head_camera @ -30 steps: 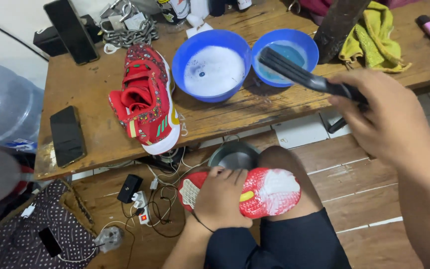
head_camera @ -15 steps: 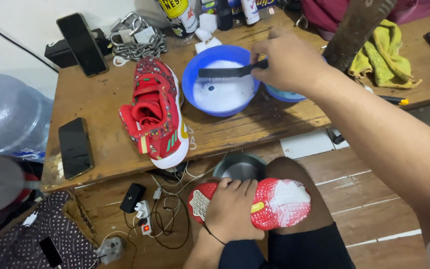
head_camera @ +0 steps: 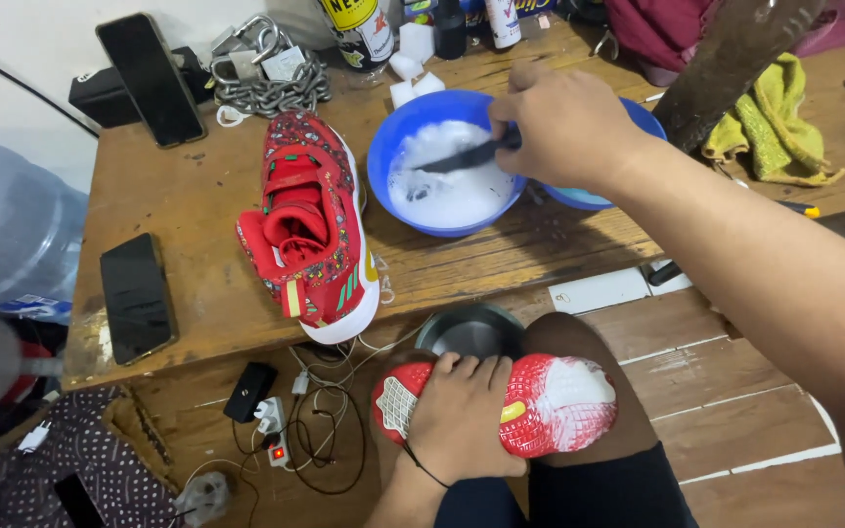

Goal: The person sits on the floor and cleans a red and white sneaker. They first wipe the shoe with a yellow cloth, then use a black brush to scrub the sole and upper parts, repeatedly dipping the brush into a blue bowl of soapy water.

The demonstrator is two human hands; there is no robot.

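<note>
My left hand (head_camera: 462, 418) grips a red shoe (head_camera: 550, 406) lying sole-up on my knee, white foam on its sole. Over the wooden table my right hand (head_camera: 564, 125) holds a dark brush (head_camera: 457, 158), its bristle end dipped into the foamy blue bowl (head_camera: 383, 166). A second blue bowl (head_camera: 579, 198) sits just right of it, mostly hidden under my right hand. The matching red shoe (head_camera: 310, 225) stands upright on the table (head_camera: 198, 205), left of the foamy bowl.
Two black phones (head_camera: 136, 296) (head_camera: 149, 66) lie on the table's left side, near a chain with padlock (head_camera: 266, 83). Bottles stand at the back, a yellow cloth (head_camera: 765, 132) at right. Below: a metal bowl (head_camera: 469, 332), a cable tangle (head_camera: 315, 430), a water jug (head_camera: 2, 235).
My right hand carried the brush from above the right bowl leftward and lowered it into the foamy bowl. The left hand kept the shoe on my knee.
</note>
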